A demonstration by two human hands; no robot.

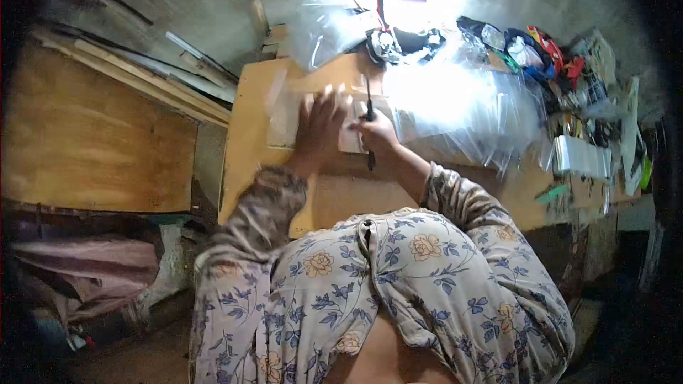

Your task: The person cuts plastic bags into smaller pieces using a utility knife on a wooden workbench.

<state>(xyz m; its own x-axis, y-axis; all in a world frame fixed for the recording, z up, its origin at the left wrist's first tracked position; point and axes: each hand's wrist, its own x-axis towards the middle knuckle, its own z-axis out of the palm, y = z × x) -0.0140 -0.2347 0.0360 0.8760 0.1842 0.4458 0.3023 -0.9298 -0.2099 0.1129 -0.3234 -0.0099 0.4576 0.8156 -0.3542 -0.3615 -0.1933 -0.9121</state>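
A thin dark tool with a long narrow tip [370, 110] is gripped in my right hand [378, 133], its tip pointing away from me. Just left of it, my left hand [321, 122] lies with its fingers stretched out on a clear plastic sheet [283, 110]. The sheet rests on the wooden table [249, 128]. Between my hands a pale flat piece [350, 141] shows, partly covered by them. Its exact outline is hard to make out.
A bright lamp [402, 0] stands at the back. Clear plastic sheets [484, 117] are piled to the right, with colourful bags [548, 50] behind them. A white box [582, 156] and a green tool [553, 193] lie at the right. Wooden boards [99, 128] stand at the left.
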